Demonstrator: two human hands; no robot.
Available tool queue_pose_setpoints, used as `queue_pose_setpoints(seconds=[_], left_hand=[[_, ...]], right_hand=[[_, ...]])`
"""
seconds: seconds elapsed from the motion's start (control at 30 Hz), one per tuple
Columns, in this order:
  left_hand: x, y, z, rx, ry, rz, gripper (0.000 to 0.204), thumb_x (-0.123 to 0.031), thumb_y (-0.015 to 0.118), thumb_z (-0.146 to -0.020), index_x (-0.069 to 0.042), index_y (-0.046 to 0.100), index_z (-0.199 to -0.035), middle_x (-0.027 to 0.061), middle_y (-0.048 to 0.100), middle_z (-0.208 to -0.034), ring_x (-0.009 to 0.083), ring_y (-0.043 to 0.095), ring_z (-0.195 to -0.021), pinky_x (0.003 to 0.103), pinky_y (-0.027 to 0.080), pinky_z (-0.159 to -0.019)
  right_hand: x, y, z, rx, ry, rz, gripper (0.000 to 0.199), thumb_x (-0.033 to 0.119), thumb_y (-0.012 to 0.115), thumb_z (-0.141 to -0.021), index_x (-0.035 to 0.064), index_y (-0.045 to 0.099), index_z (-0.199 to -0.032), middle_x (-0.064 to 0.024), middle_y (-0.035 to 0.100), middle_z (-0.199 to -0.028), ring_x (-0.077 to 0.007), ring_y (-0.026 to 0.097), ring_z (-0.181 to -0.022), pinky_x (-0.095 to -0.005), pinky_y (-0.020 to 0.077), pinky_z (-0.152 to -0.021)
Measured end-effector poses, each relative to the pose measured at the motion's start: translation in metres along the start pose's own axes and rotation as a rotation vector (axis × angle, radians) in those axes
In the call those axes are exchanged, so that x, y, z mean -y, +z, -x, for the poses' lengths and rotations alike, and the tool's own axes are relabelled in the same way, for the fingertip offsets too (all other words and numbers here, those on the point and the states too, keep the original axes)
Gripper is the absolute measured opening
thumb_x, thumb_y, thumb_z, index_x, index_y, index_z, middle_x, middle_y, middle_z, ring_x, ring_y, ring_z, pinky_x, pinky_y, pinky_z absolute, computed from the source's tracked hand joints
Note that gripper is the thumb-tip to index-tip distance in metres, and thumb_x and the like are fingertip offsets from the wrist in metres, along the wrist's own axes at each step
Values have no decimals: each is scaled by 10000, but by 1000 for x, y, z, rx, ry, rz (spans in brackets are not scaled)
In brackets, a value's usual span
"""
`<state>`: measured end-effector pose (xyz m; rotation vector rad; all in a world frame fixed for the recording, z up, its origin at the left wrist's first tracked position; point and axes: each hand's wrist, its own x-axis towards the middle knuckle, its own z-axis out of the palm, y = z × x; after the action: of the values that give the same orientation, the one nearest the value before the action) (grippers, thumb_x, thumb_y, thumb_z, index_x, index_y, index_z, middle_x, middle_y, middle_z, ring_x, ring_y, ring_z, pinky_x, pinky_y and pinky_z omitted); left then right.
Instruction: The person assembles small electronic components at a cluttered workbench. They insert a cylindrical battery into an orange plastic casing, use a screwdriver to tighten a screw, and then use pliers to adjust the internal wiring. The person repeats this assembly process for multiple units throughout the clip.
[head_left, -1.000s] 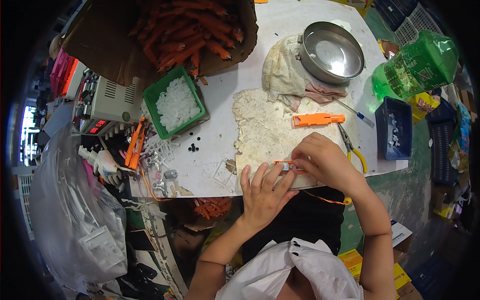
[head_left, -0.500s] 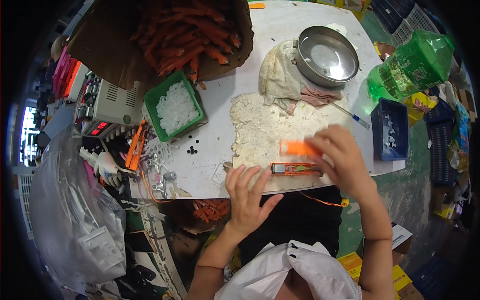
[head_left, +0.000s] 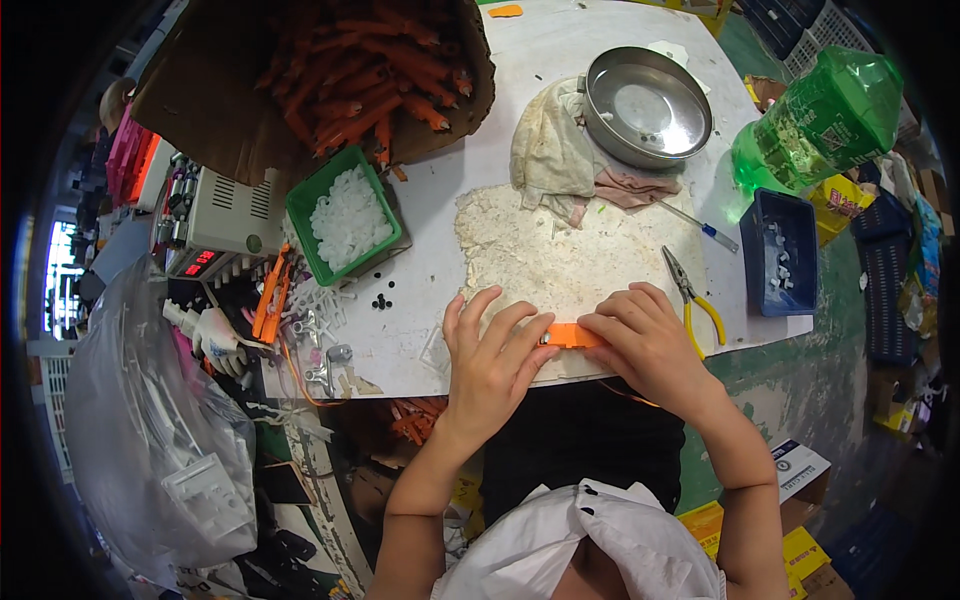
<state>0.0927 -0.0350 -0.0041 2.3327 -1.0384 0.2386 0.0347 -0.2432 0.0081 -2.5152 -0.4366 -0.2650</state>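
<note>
An orange plastic casing (head_left: 572,336) lies close to the table's near edge, its smooth orange cover facing up. My left hand (head_left: 490,362) grips its left end between thumb and fingers, where a small metallic bit shows. Around the right end, the fingers of my right hand (head_left: 648,345) are closed, hiding that end. The inside of the casing is covered from sight. Pliers with yellow handles (head_left: 690,295) rest just beyond my right hand, jaws pointing away from me.
A worn pale sheet (head_left: 530,250) covers the table's middle. Around it are a round metal pan (head_left: 640,100), a rag (head_left: 545,150), a screwdriver (head_left: 712,236), a blue bin (head_left: 758,260) and a green bottle (head_left: 820,125). A green tray (head_left: 345,268) of white pieces stands left, near a cardboard box (head_left: 190,90).
The orange cover in my right hand has come down over the casing, hiding its inner parts. Both hands now hold the casing's ends. The pliers have come into sight.
</note>
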Motion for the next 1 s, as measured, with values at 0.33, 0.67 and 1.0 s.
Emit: queue_pose_setpoints(seconds=[0.33,0.67,1.0], left_hand=[[5,0,-8,98,45,9,250,-180,728,-742,-122,692,-983,-2,619,-1008,287,465,-1156,510,253,-1038],[6,-2,-11,173,80,7,253,-168,728,-739,-96,686,-978,18,638,-995,298,494,-1137,499,280,-1031],[4,0,-12,94,132,-56,237,-179,717,-758,-92,674,-974,16,638,-979,295,497,-1137,498,309,-1004]], right_hand=[[-29,-46,-14,417,214,145,195,244,693,-763,62,624,-776,-72,622,-842,-244,580,-922,-355,413,-799],[-13,-48,-51,797,-71,458,126,188,687,-718,77,669,-664,-70,629,-654,-233,647,-676,-336,432,-584],[-1,-17,-66,533,-46,238,335,366,754,-651,51,648,-616,-114,629,-628,-279,654,-657,-383,457,-581]])
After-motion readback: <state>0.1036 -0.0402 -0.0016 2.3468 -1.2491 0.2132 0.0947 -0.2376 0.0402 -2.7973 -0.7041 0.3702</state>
